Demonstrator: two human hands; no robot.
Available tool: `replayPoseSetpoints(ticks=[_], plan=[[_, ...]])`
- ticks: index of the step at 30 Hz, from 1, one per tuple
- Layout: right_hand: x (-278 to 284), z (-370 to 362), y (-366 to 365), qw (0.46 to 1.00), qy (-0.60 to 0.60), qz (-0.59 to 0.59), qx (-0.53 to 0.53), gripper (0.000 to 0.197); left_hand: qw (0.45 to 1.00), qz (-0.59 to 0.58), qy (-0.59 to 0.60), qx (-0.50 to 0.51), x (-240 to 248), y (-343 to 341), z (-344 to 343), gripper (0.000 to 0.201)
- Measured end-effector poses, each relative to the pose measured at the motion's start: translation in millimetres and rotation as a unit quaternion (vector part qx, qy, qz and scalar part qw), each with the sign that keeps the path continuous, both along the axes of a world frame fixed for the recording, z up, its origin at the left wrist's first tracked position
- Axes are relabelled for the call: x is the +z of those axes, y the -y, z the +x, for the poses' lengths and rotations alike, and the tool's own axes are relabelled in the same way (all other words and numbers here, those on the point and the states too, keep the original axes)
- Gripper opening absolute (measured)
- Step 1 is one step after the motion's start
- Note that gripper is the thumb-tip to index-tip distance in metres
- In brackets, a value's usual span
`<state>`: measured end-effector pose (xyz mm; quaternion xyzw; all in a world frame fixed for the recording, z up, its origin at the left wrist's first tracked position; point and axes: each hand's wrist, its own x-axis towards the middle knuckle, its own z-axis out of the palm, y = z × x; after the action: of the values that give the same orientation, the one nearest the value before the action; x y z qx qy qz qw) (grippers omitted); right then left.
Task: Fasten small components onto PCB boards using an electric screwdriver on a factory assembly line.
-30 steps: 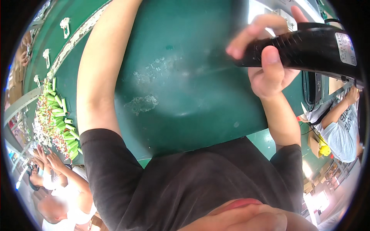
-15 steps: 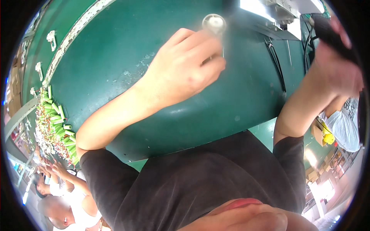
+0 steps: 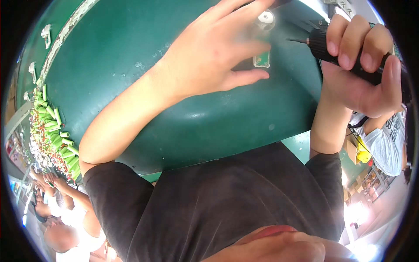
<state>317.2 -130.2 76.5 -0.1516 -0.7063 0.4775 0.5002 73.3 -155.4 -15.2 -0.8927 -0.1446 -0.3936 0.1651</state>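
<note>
My right hand is wrapped round a black power screwdriver, raised at the right. Its thin bit points left, toward a small device lying on the green table. That device has a pale round end and a narrow pale housing with a green circuit board in it. Over it reaches my left hand, palm down, fingers apart and thumb stretched out below the board. Part of the device is hidden under the blurred fingers, and whether they touch it I cannot tell.
Several green cylinders with red and white wires are heaped at the left edge. Pale plastic parts lie beyond a worn rail. White equipment stands at the far right. Other people are at the lower left and right.
My right hand has brought the screwdriver inward to the left, bit now showing. My left hand has shifted up slightly and its fingers have spread, uncovering the circuit board. The view has shifted somewhat.
</note>
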Motion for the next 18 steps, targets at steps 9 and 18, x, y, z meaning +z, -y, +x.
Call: replayPoseSetpoints(ticks=[9,18], plan=[[-39,-6,31,0.999,-0.015,-0.025,0.027,0.04,0.915,-0.397,0.03,-0.07,13,28,-8,0.028],[-51,-4,31,0.999,0.01,-0.039,0.026,0.048,0.831,-0.5,-0.243,0.033,70,13,19,0.028]])
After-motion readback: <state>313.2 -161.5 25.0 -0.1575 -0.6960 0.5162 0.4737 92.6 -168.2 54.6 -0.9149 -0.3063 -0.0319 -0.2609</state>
